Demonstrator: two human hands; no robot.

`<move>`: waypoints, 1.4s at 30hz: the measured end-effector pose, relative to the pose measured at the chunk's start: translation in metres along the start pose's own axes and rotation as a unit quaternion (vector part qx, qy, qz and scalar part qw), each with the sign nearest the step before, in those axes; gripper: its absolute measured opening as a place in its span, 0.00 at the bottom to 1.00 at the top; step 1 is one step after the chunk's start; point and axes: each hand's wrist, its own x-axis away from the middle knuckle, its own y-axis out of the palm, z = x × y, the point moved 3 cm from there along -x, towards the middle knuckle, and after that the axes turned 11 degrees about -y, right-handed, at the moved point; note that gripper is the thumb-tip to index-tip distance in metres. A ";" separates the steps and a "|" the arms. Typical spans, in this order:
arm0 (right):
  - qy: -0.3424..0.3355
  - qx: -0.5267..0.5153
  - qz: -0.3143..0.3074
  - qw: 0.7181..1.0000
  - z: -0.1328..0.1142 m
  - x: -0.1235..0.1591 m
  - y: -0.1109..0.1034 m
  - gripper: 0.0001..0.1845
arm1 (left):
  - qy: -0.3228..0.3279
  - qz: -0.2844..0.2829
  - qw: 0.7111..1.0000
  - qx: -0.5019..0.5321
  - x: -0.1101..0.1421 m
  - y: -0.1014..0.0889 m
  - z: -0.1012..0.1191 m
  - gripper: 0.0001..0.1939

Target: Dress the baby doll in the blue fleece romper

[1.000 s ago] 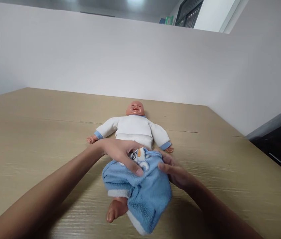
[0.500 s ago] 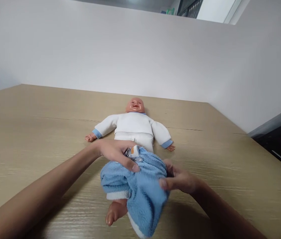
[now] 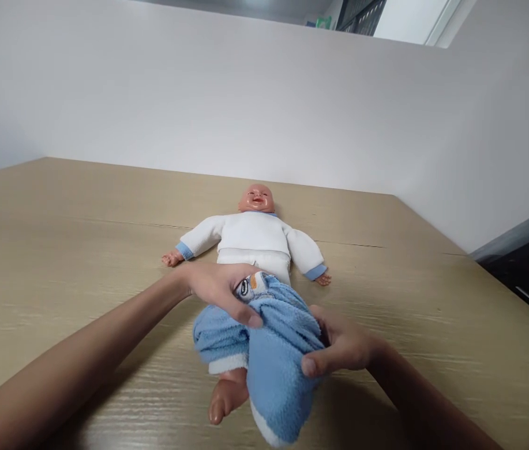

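The doll lies on its back on the table, with blue pants on its legs. The left hand grips the top of the pants and hides part of the patch there. The right hand holds the side of the pants. One foot pokes out; cloth hides the other. A pale wall stands behind the table. A dark thing is off to the right.
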 end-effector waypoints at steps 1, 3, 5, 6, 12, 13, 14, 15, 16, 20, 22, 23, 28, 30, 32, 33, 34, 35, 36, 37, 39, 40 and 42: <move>-0.020 -0.011 0.040 0.999 0.000 -0.001 -0.001 0.29 | -0.019 -0.022 1.000 0.004 0.000 0.002 0.000 0.21; -0.073 -0.054 0.147 0.985 0.001 -0.004 -0.004 0.29 | -0.049 -0.056 0.997 0.004 0.000 0.005 -0.001 0.24; -0.099 -0.094 0.220 0.966 0.004 -0.007 -0.003 0.28 | -0.046 -0.056 0.997 -0.002 -0.001 0.004 -0.002 0.25; -0.096 -0.103 0.230 0.963 0.005 -0.008 -0.002 0.28 | -0.031 -0.044 0.999 -0.005 -0.002 0.003 -0.003 0.25; -0.027 -0.031 0.047 0.998 0.003 -0.003 0.001 0.35 | 0.031 0.002 0.998 -0.052 -0.002 -0.003 -0.007 0.15; -0.018 -0.030 0.002 0.999 0.003 -0.001 0.002 0.38 | 0.027 0.003 0.998 -0.057 -0.002 -0.003 -0.008 0.16; -0.014 -0.033 -0.032 0.999 0.003 0.001 0.002 0.41 | 0.020 0.001 0.998 -0.057 -0.002 -0.002 -0.008 0.16; -0.017 -0.038 -0.046 0.998 0.003 0.002 0.003 0.43 | 0.014 -0.006 0.999 -0.050 -0.001 -0.001 -0.008 0.17; -0.026 -0.041 -0.042 0.998 0.004 0.002 0.002 0.43 | 0.006 -0.019 0.999 -0.034 -0.001 0.001 -0.007 0.18; -0.090 -0.050 0.072 0.992 0.001 -0.003 0.002 0.33 | -0.029 -0.105 0.993 0.055 -0.003 0.011 -0.004 0.28; -0.105 -0.065 0.101 0.987 -0.003 -0.006 0.005 0.28 | -0.023 -0.092 0.993 0.071 -0.006 0.012 -0.002 0.28; -0.106 -0.070 0.098 0.987 -0.006 -0.008 0.007 0.27 | -0.012 -0.078 0.994 0.070 -0.007 0.012 -0.001 0.25; -0.116 -0.006 0.023 0.993 -0.020 -0.009 0.015 0.27 | 0.027 -0.056 0.997 0.054 -0.009 0.010 -0.002 0.17; -0.108 0.023 0.059 0.992 -0.021 -0.010 0.013 0.24 | 0.024 -0.036 0.998 0.048 -0.007 0.007 -0.005 0.17; -0.111 0.048 0.141 0.983 -0.021 -0.011 0.011 0.22 | 0.010 -0.011 1.000 0.025 -0.006 0.005 -0.008 0.18; -0.120 0.063 0.183 0.974 -0.022 -0.012 0.010 0.21 | 0.008 0.002 1.000 0.017 -0.006 0.005 -0.008 0.20; -0.134 0.080 0.220 0.963 -0.024 -0.012 0.010 0.21 | 0.011 0.016 1.000 0.011 -0.007 0.005 -0.007 0.21; -0.150 0.103 0.251 0.951 -0.027 -0.012 0.012 0.19 | 0.017 0.028 0.999 0.007 -0.008 0.005 -0.006 0.22; -0.160 0.129 0.280 0.938 -0.029 -0.010 0.015 0.18 | 0.025 0.041 0.999 0.003 -0.009 0.006 -0.003 0.22; -0.164 0.157 0.307 0.924 -0.031 -0.007 0.019 0.17 | 0.029 0.049 0.998 -0.002 -0.010 0.007 -0.001 0.22; -0.148 0.204 0.351 0.902 -0.029 0.003 0.034 0.16 | 0.019 0.057 0.998 -0.022 -0.012 0.011 0.003 0.20; -0.133 0.217 0.369 0.894 -0.024 0.009 0.043 0.17 | 0.005 0.054 0.998 -0.034 -0.013 0.013 0.004 0.17; -0.104 0.216 0.398 0.885 -0.005 0.024 0.067 0.25 | -0.026 0.043 0.997 -0.062 -0.013 0.017 0.005 0.10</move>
